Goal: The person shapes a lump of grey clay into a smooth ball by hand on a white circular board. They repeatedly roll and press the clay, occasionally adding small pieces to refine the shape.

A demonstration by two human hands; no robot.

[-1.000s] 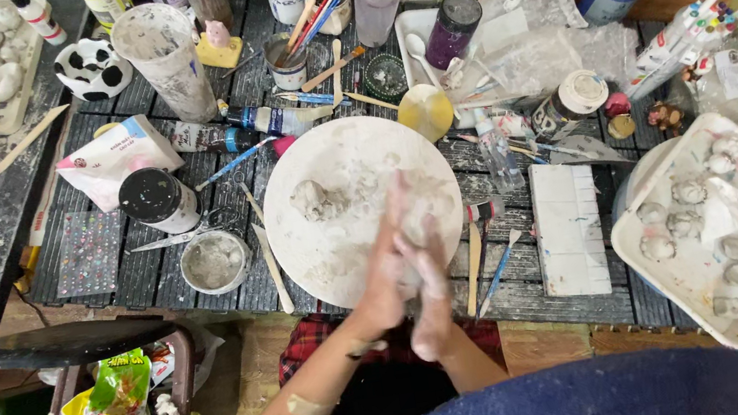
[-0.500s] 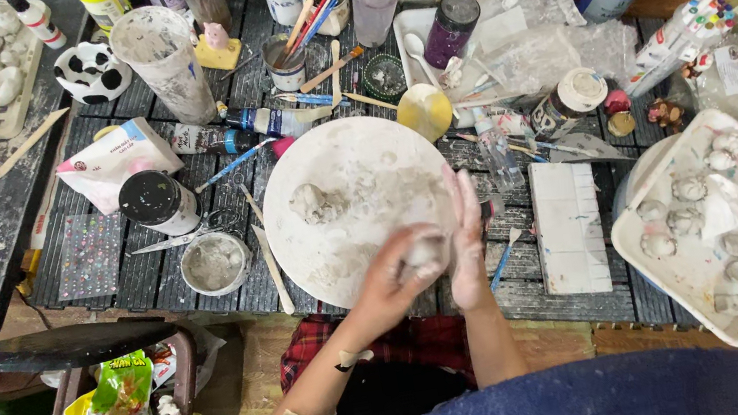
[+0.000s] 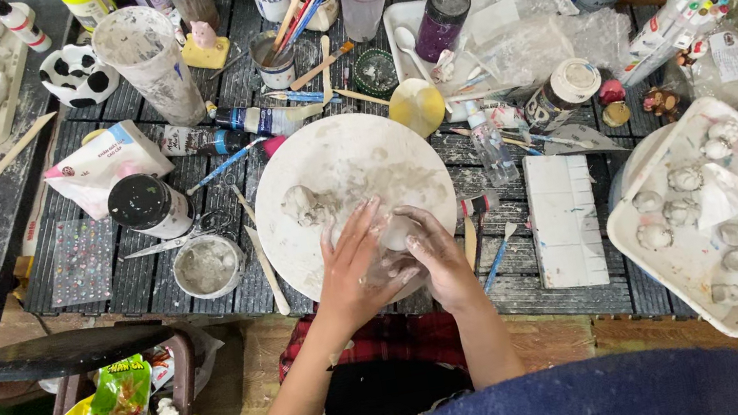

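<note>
Both hands are cupping a small lump of pale grey clay (image 3: 396, 233) over the near edge of a round white board (image 3: 354, 202) that is lying on the dark slatted table (image 3: 148, 277). The left hand (image 3: 354, 269) is wrapping its fingers around the lump's left side, and the right hand (image 3: 440, 250) is closing around its right side, so the lump is sitting clamped between the two, only its smooth, rounded, wet-looking top showing. Both hands are smeared with pale clay. A second, rougher clump of clay (image 3: 309, 205) is lying on the board just left of and beyond the hands, apart from them. A small bowl of grey slip (image 3: 208, 266) is standing to the left of the board, and a white palette (image 3: 567, 218) is lying to the right.
</note>
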